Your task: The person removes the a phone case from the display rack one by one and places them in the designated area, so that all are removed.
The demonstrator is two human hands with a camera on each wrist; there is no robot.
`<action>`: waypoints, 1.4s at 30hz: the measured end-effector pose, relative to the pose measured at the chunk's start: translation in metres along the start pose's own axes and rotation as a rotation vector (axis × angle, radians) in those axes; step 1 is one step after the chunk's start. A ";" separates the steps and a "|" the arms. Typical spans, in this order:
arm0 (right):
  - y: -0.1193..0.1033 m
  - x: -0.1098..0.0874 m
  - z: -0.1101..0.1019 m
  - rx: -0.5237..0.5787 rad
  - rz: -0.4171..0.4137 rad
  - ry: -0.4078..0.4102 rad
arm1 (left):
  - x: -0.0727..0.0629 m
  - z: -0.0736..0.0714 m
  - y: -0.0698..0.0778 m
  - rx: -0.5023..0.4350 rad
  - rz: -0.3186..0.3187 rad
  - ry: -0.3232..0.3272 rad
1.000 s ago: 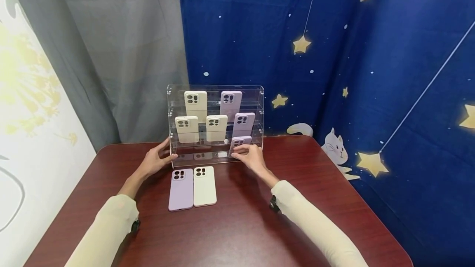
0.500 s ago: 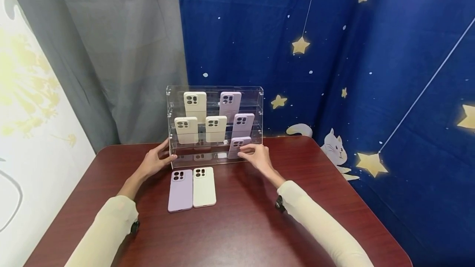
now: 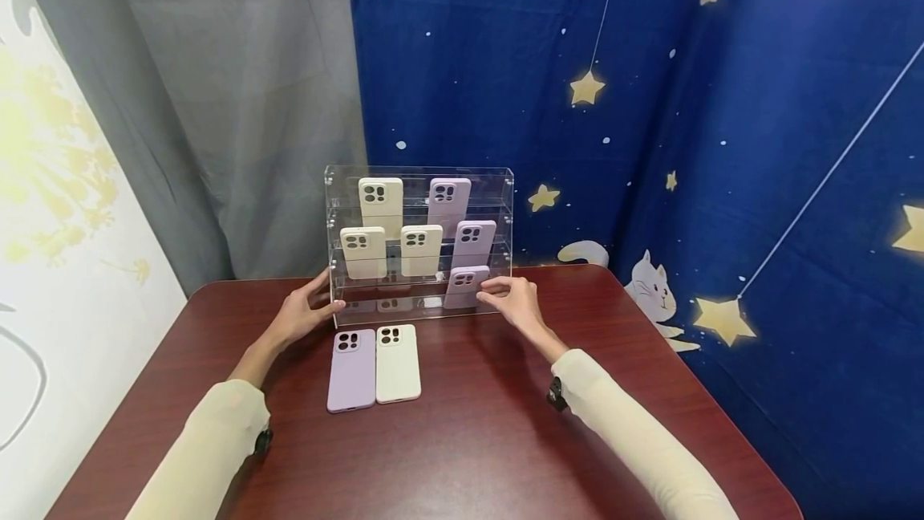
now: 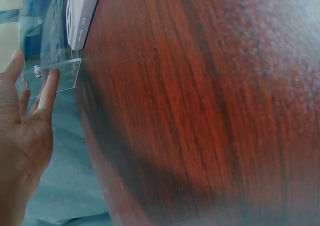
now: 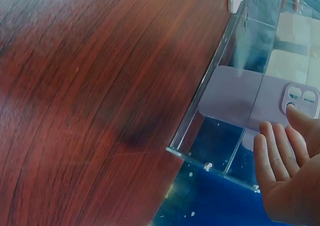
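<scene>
A clear acrylic display rack (image 3: 393, 303) with stepped tiers stands upright on the table. My left hand (image 3: 297, 318) touches its left side, and in the left wrist view the fingers lie fairly straight against the side panel (image 4: 67, 75). In the lowest tier at the right stands a lilac phone case (image 3: 460, 289), leaning back. My right hand (image 3: 516, 303) is at that case's right edge, fingers loosely bent and not wrapped round it; whether a fingertip touches it I cannot tell. In front of the rack, a lilac phone case (image 3: 352, 375) and a cream phone case (image 3: 398, 367) lie side by side.
Higher tiers hold a cream case (image 3: 380, 203), a lilac case (image 3: 448, 203), two more cream cases and another lilac case (image 3: 474, 243). The dark red table (image 3: 476, 440) has its back edge just behind the rack. A gray curtain (image 3: 253, 103) and a blue starry curtain (image 3: 505, 87) hang behind.
My right hand has slid to the right, off the front of the lowest lilac phone case, which now shows more fully. The left hand has stayed at the rack's side.
</scene>
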State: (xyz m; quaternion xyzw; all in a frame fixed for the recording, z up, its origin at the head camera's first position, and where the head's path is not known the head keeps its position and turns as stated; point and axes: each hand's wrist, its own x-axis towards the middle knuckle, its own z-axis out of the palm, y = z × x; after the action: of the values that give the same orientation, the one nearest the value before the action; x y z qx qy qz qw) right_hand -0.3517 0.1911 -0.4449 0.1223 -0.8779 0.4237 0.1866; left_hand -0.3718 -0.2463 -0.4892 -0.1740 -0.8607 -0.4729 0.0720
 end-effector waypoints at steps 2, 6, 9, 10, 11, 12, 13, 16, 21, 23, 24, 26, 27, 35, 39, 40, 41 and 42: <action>0.002 0.001 -0.002 -0.001 0.002 0.002 | 0.000 0.000 0.000 -0.001 -0.003 0.000; 0.006 0.002 -0.005 0.001 0.011 0.019 | -0.001 0.000 0.002 0.004 -0.002 0.001; 0.008 0.005 -0.007 -0.005 0.013 0.041 | -0.001 0.001 0.002 0.003 0.001 0.002; 0.008 0.005 -0.008 -0.006 0.010 0.049 | -0.001 0.001 0.002 0.003 0.003 0.003; 0.008 0.007 -0.008 -0.008 0.008 0.055 | -0.001 0.001 0.001 0.002 0.002 0.003; 0.008 0.008 -0.008 -0.006 0.006 0.058 | -0.001 0.001 0.001 -0.003 -0.004 0.005; 0.008 0.009 -0.008 0.002 0.004 0.062 | -0.001 0.001 0.001 -0.004 -0.005 0.005; 0.008 0.011 -0.008 0.012 0.002 0.069 | 0.000 0.001 0.000 -0.008 0.002 0.006; 0.007 0.014 -0.006 0.044 0.015 0.061 | 0.000 0.001 0.000 -0.012 0.002 0.007; 0.007 0.016 -0.005 0.065 0.027 0.052 | 0.000 0.001 0.001 -0.012 0.004 0.005; 0.006 0.017 -0.004 0.074 0.033 0.047 | 0.000 0.001 0.001 -0.009 0.005 0.005; 0.005 0.018 -0.003 0.082 0.040 0.040 | -0.001 0.001 0.001 -0.006 0.004 0.004; 0.005 0.019 -0.002 0.082 0.044 0.036 | -0.001 0.000 0.002 -0.012 0.001 0.002; 0.005 0.023 0.002 0.097 0.024 0.033 | -0.002 0.001 0.004 -0.034 0.002 -0.004; 0.004 0.024 0.003 0.104 0.004 0.044 | -0.001 0.001 0.004 -0.022 -0.002 -0.002; 0.004 0.024 0.003 0.107 0.000 0.045 | -0.001 0.001 0.003 -0.019 -0.006 0.002; 0.004 0.025 0.004 0.109 0.001 0.046 | -0.001 0.001 0.003 -0.014 -0.006 0.002; 0.004 0.025 0.003 0.111 0.005 0.047 | 0.000 0.001 0.002 -0.008 -0.004 0.002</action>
State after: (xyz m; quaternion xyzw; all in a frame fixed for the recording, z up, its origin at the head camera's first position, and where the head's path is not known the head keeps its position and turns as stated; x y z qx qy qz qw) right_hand -0.3761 0.1892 -0.4386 0.1206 -0.8487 0.4750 0.1989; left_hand -0.3705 -0.2441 -0.4883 -0.1722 -0.8592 -0.4765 0.0712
